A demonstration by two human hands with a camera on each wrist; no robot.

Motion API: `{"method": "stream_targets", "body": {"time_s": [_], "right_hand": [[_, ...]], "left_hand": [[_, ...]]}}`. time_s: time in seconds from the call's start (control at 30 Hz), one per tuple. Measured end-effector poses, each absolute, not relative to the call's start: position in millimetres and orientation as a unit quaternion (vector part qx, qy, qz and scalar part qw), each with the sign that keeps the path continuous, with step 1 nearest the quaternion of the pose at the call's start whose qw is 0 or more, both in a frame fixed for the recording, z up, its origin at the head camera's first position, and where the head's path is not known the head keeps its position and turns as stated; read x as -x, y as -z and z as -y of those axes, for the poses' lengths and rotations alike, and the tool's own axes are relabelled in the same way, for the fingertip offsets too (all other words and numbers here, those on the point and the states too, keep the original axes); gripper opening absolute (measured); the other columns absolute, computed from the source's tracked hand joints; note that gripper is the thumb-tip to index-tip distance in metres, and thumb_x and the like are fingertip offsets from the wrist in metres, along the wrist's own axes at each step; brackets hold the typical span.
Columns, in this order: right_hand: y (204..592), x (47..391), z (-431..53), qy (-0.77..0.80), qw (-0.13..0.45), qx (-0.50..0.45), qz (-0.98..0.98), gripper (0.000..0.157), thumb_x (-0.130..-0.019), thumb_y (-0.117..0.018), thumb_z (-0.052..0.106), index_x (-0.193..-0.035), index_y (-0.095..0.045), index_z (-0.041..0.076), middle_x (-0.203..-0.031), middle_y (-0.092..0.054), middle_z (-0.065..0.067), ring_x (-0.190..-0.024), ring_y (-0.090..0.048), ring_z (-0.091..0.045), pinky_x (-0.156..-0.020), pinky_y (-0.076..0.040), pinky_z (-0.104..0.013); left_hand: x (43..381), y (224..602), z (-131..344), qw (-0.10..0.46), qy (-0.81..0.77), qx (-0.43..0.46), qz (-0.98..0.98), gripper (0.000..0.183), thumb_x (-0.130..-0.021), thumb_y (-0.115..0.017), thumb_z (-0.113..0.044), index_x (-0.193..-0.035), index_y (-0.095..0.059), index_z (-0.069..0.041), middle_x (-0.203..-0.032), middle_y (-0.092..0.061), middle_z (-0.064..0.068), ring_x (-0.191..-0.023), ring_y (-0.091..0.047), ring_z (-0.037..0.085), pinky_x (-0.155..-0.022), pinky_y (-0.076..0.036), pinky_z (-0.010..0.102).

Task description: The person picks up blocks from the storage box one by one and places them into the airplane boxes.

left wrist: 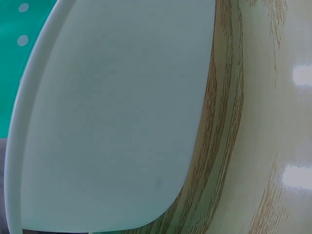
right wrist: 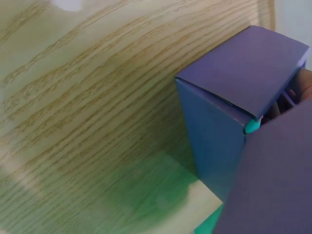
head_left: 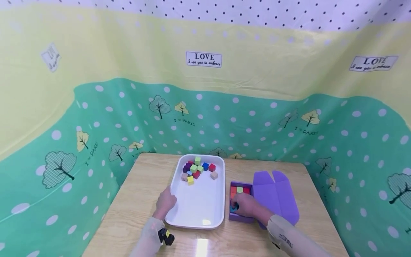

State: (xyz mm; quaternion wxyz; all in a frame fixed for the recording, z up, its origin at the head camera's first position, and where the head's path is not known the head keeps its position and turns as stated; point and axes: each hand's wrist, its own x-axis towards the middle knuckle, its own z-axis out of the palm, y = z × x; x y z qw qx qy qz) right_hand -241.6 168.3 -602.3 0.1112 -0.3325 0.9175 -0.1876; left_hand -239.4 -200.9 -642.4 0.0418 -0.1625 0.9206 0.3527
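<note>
A white tray (head_left: 196, 210) stands on the table, with several coloured cubes (head_left: 194, 168) gathered at its far end. My left hand (head_left: 166, 202) grips the tray's left rim; the left wrist view shows the tray's wall (left wrist: 112, 117) but not the fingers. To the tray's right is an open purple box (head_left: 241, 218) with red, orange and green cubes (head_left: 239, 190) inside. My right hand (head_left: 247, 205) reaches down into its near part, its fingers curled at a blue cube (head_left: 233, 209). In the right wrist view the box wall (right wrist: 243, 73) and flap hide most of that hand.
The box's purple lid (head_left: 276, 196) lies folded out to the right, under my right forearm. A wooden table (head_left: 147, 178) bears everything. Behind and on both sides hangs a green and yellow printed curtain (head_left: 205, 117).
</note>
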Motion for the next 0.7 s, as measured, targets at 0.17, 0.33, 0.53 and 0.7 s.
{"method": "stream_targets", "body": {"time_s": [0.17,0.33,0.53,0.7], "right_hand": [[607.6,244.6,-168.6,0.166,0.115,0.327,-0.923,0.013,-0.074,-0.082,0.016,-0.081,-0.071,0.018,-0.076,-0.06,0.011,-0.065,-0.05,-0.003,-0.06,-0.049,-0.023],[613.3,244.0,-174.1,0.156,0.09,0.34,-0.923,0.019,-0.073,-0.084,0.018,-0.079,-0.066,0.019,-0.073,-0.055,0.012,-0.063,-0.047,-0.004,-0.058,-0.046,-0.023],[616.6,246.2,-180.9,0.167,0.083,0.339,-0.922,0.024,-0.071,-0.086,0.02,-0.077,-0.063,0.017,-0.069,-0.053,0.012,-0.06,-0.045,-0.004,-0.054,-0.044,-0.022],[615.3,250.8,-185.4,0.188,0.085,0.339,-0.918,0.026,-0.069,-0.087,0.017,-0.078,-0.063,0.016,-0.07,-0.055,0.011,-0.061,-0.047,-0.004,-0.054,-0.045,-0.023]], "left_hand": [[240.6,644.0,201.3,0.041,-0.344,0.162,-0.924,0.055,-0.088,-0.052,-0.003,-0.141,-0.039,0.007,-0.131,-0.051,0.031,-0.115,-0.054,0.045,-0.091,-0.049,0.055],[238.4,646.5,200.0,0.044,-0.351,0.163,-0.921,0.056,-0.088,-0.051,-0.002,-0.142,-0.038,0.007,-0.133,-0.05,0.031,-0.115,-0.053,0.046,-0.091,-0.048,0.056],[237.5,646.6,198.4,0.038,-0.359,0.165,-0.918,0.056,-0.088,-0.051,-0.002,-0.142,-0.04,0.005,-0.132,-0.052,0.029,-0.114,-0.055,0.044,-0.091,-0.049,0.055],[238.5,644.2,199.1,0.033,-0.357,0.161,-0.919,0.056,-0.088,-0.051,-0.002,-0.142,-0.04,0.005,-0.132,-0.052,0.029,-0.113,-0.056,0.044,-0.089,-0.049,0.055]]}}
